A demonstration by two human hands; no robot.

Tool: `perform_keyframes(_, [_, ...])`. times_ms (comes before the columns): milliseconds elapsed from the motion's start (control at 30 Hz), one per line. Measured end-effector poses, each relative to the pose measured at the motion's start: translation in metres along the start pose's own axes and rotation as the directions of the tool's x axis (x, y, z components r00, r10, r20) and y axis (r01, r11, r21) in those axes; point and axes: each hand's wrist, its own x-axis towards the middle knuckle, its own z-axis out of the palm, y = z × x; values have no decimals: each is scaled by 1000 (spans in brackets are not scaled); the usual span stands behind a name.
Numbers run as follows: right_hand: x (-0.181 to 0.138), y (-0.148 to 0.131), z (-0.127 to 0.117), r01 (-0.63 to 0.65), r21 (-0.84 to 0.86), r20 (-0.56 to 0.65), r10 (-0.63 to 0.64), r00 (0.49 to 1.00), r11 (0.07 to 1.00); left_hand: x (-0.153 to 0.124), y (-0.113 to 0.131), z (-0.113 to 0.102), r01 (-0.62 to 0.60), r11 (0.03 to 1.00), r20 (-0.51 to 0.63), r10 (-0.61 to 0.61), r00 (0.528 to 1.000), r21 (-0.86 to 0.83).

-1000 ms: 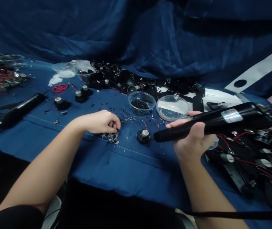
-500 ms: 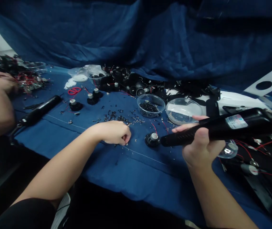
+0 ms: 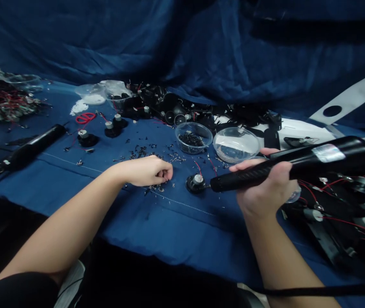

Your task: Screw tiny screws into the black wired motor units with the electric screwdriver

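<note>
The right hand (image 3: 266,186) is closed around a black electric screwdriver (image 3: 317,162), its thumb and fingers wrapped on the ribbed grip, and the tool lies almost level. Its narrow tip ends just beside a small round speaker (image 3: 195,184), a black unit with a pale centre cap and red wires. A gap shows between tip and speaker, so nothing is being driven in this view.

The left hand (image 3: 145,171) is curled shut, with its fingertips (image 3: 169,173) turned down above loose small screws (image 3: 155,188) scattered on the blue cloth of the counter (image 3: 57,184). Whether a screw is pinched there is hidden by the fingers. The speaker lies between the two hands, nearer the right.

Farther out, a clear plastic bowl of black parts (image 3: 192,137) sits beside a clear bowl holding small silver pieces (image 3: 235,145). Three more speakers (image 3: 84,139) stand at the left, near red-handled scissors (image 3: 85,118), and a second black electric screwdriver (image 3: 33,147) lies beyond them. Wired parts (image 3: 339,222) crowd the right side of the counter, and a tangle of red wires (image 3: 6,105) sits at the far left.
</note>
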Motion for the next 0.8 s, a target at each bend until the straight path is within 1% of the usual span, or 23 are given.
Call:
perform_keyframes(100, [-4, 4, 1, -17, -27, 71, 19, 997, 999, 1, 2, 1, -8, 1000, -26, 8, 1000, -8])
perform_keyframes(167, [-6, 5, 2, -6, -26, 99, 8, 995, 1000, 1, 1, 2, -3, 1000, -37, 2, 999, -25])
perform_keyframes(300, [-7, 4, 1, 24, -4, 67, -24, 997, 1000, 2, -2, 4, -19, 1000, -60, 19, 998, -6])
perform_keyframes(467, [-6, 0, 0, 15, 5, 30, -15, 999, 1000, 6, -2, 9, -86, 994, -173, 96, 980, 63])
perform_keyframes(533, [-6, -1, 1, -3, 4, 30, 2, 1000, 1000, 5, -3, 7, -78, 991, -201, 99, 975, 111])
perform_keyframes(600, [-7, -1, 2, -23, 13, 26, 22, 999, 1000, 2, -5, 2, -45, 988, -224, 77, 972, 146])
perform_keyframes(667, [-7, -1, 1, -33, 18, 24, 33, 999, 999, -2, -7, -4, -12, 993, -180, 34, 983, 120])
perform_keyframes(733, [-7, 0, 1, -33, 14, 32, 32, 999, 999, -4, -7, -6, 10, 997, -71, -4, 997, 83])
perform_keyframes(800, [-7, 2, -1, -26, 4, 46, 26, 999, 1000, -3, -5, -3, 25, 994, -7, -24, 1000, 103])
